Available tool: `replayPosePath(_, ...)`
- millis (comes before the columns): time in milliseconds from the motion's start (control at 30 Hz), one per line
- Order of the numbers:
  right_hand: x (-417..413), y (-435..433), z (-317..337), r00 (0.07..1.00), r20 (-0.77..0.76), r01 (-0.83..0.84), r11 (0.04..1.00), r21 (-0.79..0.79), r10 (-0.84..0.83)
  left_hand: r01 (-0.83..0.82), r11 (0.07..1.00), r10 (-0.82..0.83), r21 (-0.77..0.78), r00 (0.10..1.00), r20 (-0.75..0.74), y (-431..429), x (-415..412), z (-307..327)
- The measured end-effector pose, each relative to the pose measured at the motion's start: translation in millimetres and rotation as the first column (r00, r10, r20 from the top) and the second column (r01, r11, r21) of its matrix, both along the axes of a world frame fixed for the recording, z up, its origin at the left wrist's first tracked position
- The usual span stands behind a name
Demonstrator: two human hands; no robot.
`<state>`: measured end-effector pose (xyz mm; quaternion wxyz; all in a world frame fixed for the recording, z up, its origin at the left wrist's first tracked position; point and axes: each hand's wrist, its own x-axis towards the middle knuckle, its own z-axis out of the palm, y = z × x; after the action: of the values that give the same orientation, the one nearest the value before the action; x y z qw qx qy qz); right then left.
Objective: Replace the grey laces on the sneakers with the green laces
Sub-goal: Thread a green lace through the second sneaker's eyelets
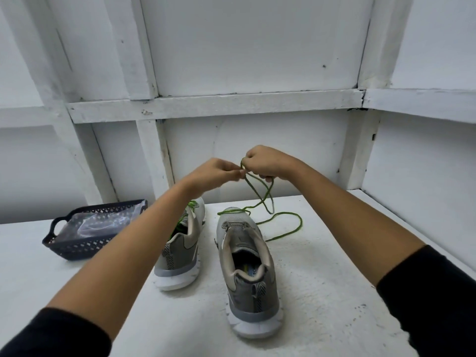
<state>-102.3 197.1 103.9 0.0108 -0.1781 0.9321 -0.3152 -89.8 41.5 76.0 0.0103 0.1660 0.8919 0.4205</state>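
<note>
Two grey sneakers stand heel-toward-me on the white table. The left sneaker has a bright green lace threaded through it, partly hidden by my left forearm. No lace shows in the right sneaker. A loose green lace hangs in loops from my hands and trails over the right sneaker's toe and onto the table at its right. My left hand and my right hand are raised above the shoes, close together, both pinching this lace.
A dark blue perforated basket with clear plastic inside sits at the left of the white table. White walls with wooden framing close off the back and right side.
</note>
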Motion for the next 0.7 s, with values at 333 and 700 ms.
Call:
replayPosePath(333, -5.3, 55.8, -34.3, 0.944, 0.298, 0.024, 0.872, -0.489, 0.141, -0.359, 0.203, 0.269, 0.911, 0.915, 0.3, -78.0, -13.9, 19.6)
replayPosePath(700, -2.0, -14.4, 24.0, 0.873, 0.303, 0.221, 0.245, -0.944, 0.381, 0.034, 0.947, -0.072, 0.321, 0.991, 0.109, -4.5, 9.7, -13.5)
